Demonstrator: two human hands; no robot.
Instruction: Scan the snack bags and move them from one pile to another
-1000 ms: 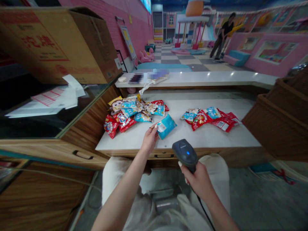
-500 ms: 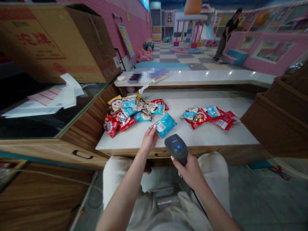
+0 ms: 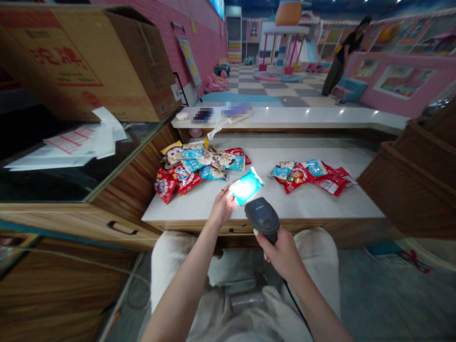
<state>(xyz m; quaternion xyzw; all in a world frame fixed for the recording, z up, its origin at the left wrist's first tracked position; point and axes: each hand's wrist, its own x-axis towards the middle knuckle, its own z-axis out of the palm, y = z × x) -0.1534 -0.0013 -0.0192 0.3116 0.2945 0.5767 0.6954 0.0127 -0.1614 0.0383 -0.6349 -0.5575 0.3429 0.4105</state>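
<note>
My left hand (image 3: 221, 208) pinches a light blue snack packet (image 3: 247, 185) just above the white counter (image 3: 306, 202); the packet glows with bright light. My right hand (image 3: 283, 251) is wrapped round the grip of a dark barcode scanner (image 3: 262, 216), whose head points at the packet from close below. A heap of red, blue and yellow snack packets (image 3: 199, 166) lies on the counter to the left of the packet. A smaller group of packets (image 3: 309, 175) lies to the right.
A big cardboard box (image 3: 85, 61) and loose papers (image 3: 78, 142) sit on the glass case at left. Wicker baskets (image 3: 416, 175) stand at right. A white ledge (image 3: 302, 116) runs behind the counter. A person (image 3: 344, 52) stands far off in the play area.
The scanner has moved up and left, close to the blue packet. The packet has tilted up a little and now shines brightly under the scanner's light. The far person walked right.
</note>
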